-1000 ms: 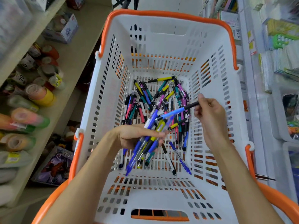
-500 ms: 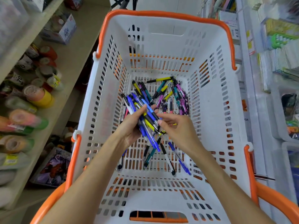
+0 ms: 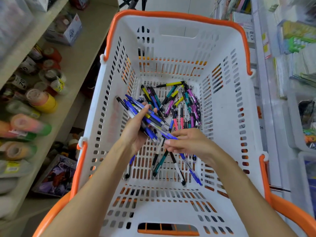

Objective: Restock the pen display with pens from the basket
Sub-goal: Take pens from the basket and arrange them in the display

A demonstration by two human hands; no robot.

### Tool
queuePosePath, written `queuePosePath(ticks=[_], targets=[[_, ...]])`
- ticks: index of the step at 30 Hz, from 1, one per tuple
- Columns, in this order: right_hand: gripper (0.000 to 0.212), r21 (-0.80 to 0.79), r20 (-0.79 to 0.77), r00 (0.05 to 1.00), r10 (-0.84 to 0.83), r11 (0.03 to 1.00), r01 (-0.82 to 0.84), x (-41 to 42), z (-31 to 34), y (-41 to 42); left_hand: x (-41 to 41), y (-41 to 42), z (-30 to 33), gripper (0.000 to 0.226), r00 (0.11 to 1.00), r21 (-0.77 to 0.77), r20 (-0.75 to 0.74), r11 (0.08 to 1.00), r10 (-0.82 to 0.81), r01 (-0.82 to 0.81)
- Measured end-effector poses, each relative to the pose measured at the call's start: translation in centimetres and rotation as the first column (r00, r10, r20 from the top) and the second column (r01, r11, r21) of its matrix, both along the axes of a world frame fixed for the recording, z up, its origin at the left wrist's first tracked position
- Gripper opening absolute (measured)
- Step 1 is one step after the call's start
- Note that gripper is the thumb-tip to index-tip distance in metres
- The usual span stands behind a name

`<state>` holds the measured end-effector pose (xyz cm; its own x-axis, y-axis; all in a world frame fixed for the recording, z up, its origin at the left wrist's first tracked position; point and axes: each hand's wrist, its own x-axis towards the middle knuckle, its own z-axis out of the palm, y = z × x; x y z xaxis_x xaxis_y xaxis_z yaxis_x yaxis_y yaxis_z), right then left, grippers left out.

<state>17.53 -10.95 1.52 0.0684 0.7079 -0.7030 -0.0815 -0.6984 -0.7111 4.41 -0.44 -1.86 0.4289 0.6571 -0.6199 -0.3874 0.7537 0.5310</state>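
A: What is hard to make out here?

B: The shelf (image 3: 51, 93) on the left is blurred, so its tape rolls (image 3: 42, 100) are only smears of colour, and the racks (image 3: 290, 65) on the right are cut off by the edge. The palm of the left hand (image 3: 135, 132) is hidden behind its bundle of blue pens (image 3: 145, 115).

A: How do the hands sit?

B: Both reach down into the white basket (image 3: 227, 106). The left hand's fingers curl round the bundle, which fans up to the left. The right hand (image 3: 189, 142) pinches 1 blue pen (image 3: 168, 135) between thumb and fingertips, its tip laid against the bundle.

A: And against 0.5 s ago?

B: The hands have drawn slightly apart and the bundle has tilted further left. The loose pens (image 3: 179, 106) lie on the basket floor as they did then.
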Motion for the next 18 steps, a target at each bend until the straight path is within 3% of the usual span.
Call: queuePosePath(ticks=[3, 5, 9, 11, 14, 18], targets=[[0.022, 0.078, 0.004, 0.999, -0.052, 0.996, 0.051, 0.9, 0.3, -0.1, -0.1, 0.1, 0.1, 0.018, 1.000, 0.025, -0.027, 1.000, -0.001, 0.002], [0.022, 0.164, 0.044, 0.984, -0.170, 0.973, 0.161, 1.0, 0.3, 0.0, -0.1, 0.0, 0.1, 0.019, 1.000, 0.025, -0.017, 1.000, -0.011, 0.012], [0.023, 0.335, -0.011, 0.862, -0.507, 0.810, 0.481, 1.7, 0.9, 0.3, -0.4, -0.1, -0.1, 0.027, 0.994, 0.028, -0.078, 0.997, -0.071, 0.073], [0.028, 0.397, 0.023, 0.799, -0.601, 0.739, 0.545, 2.1, 1.0, 0.4, -0.6, -0.1, 0.2, 0.031, 0.984, 0.028, -0.048, 0.985, -0.171, 0.172], [0.035, 0.409, 0.241, 0.828, -0.507, 0.826, 0.387, 1.9, 0.6, 0.6, -0.5, -0.5, 1.0, 0.029, 0.902, -0.025, -0.017, 0.902, -0.431, 0.431], [0.036, 0.237, 0.458, 0.877, -0.146, 0.971, 0.038, 1.1, -0.5, 0.4, -0.5, -1.2, 1.4, 0.021, 0.663, -0.095, -0.011, 0.661, -0.749, 0.744]])
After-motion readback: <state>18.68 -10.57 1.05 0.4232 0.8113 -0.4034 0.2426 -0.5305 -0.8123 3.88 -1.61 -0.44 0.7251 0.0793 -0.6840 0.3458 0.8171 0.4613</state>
